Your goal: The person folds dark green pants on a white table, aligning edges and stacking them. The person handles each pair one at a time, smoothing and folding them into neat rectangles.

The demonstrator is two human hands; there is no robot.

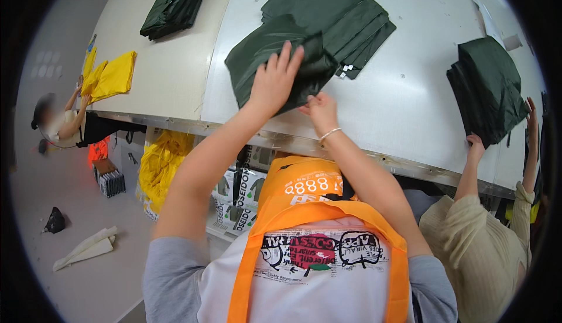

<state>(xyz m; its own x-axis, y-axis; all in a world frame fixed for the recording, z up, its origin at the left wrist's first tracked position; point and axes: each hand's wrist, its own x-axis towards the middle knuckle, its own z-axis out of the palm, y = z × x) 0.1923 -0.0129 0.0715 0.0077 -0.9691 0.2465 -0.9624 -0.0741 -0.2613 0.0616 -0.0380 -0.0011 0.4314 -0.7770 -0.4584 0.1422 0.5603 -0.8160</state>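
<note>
A folded dark green garment point(249, 54) of smooth, shiny fabric lies in front of me near the table's edge. My left hand point(274, 82) rests on top of it, fingers outstretched and slightly blurred. At its near right corner, my right hand point(321, 112) pinches the fabric between thumb and fingers. Just beyond, and partly covered by this garment, spreads a fanned stack of similar dark green folded garments point(328, 13) with small white tags at its near edge.
The pale worktable point(404, 112) has a metal front edge. More dark green stacks point(174, 8) lie far left. A co-worker at right handles another green stack point(489, 89); one at far left handles yellow fabric point(114, 76). Yellow items point(167, 165) and printed packages point(243, 194) sit below.
</note>
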